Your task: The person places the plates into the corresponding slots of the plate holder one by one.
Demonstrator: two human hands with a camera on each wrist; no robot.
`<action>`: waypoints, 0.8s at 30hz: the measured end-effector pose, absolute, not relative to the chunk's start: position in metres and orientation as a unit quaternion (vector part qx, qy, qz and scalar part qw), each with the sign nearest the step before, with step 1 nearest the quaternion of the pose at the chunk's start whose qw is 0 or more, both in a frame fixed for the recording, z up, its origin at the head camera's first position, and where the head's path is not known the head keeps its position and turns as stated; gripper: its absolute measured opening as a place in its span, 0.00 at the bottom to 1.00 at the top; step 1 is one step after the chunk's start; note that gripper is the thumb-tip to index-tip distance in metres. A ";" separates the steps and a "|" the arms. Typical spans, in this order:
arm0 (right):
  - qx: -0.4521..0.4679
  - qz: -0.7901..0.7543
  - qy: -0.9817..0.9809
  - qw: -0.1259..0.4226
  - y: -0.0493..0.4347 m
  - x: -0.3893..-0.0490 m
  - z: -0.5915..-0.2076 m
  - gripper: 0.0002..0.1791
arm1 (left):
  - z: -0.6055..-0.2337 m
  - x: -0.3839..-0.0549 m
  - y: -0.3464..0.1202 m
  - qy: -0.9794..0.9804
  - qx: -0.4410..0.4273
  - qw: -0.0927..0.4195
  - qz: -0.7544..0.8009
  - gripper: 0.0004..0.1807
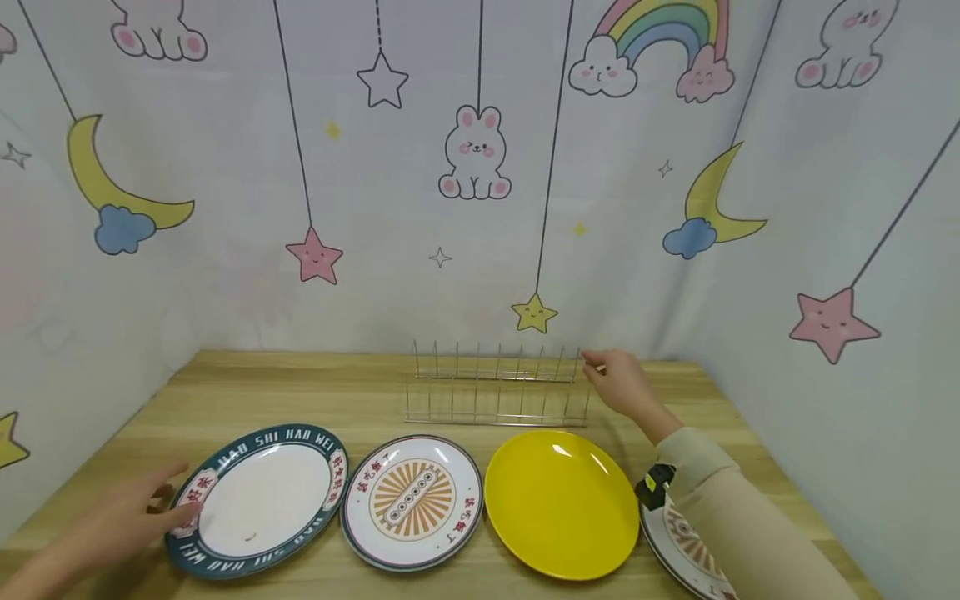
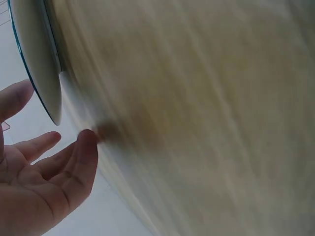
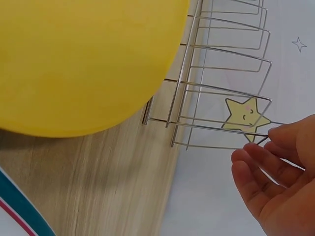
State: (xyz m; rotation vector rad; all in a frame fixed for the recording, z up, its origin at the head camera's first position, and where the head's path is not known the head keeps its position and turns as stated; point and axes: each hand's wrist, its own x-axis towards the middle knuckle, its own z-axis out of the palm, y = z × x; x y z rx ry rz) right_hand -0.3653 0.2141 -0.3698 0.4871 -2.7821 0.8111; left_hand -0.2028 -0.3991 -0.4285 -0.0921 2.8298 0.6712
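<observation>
A wire plate rack (image 1: 498, 417) stands toward the back of the wooden table. My right hand (image 1: 622, 383) pinches the upper corner of its right end between thumb and fingers, as the right wrist view shows with the hand (image 3: 275, 172) at the wire rack (image 3: 226, 88). At the left, my left hand (image 1: 142, 504) is at the edge of a white oval plate with a dark teal lettered rim (image 1: 225, 568). Its thumb lies over that rim. In the left wrist view, the other fingers (image 2: 86, 152) are loosely bent and apart from the plate (image 2: 37, 54).
A white patterned plate (image 1: 360, 533) and a yellow plate (image 1: 562, 508) lie in front of the rack. Another patterned plate (image 1: 675, 542) is partly hidden under my right forearm. A cartoon-printed cloth (image 1: 375, 183) hangs behind and beside the table (image 1: 300, 387).
</observation>
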 end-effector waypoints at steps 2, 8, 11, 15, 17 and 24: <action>0.164 0.272 -0.943 0.100 0.215 -0.365 -0.372 0.19 | -0.431 -0.201 -0.398 0.959 -0.042 0.120 0.255 0.55; 0.165 0.293 -0.939 0.069 0.216 -0.363 -0.378 0.20 | -0.435 -0.199 -0.396 0.941 -0.059 0.123 0.311 0.49; 0.169 0.307 -0.935 0.055 0.216 -0.363 -0.378 0.21 | -0.436 -0.200 -0.396 0.932 -0.071 0.132 0.331 0.49; 0.182 0.317 -0.930 0.040 0.219 -0.365 -0.376 0.21 | -0.435 -0.202 -0.398 0.923 -0.084 0.135 0.351 0.49; 0.183 0.322 -0.928 0.033 0.220 -0.366 -0.376 0.22 | -0.435 -0.202 -0.398 0.921 -0.079 0.129 0.359 0.47; 0.186 0.342 -0.921 0.018 0.222 -0.366 -0.375 0.22 | -0.432 -0.200 -0.397 0.894 -0.083 0.129 0.422 0.38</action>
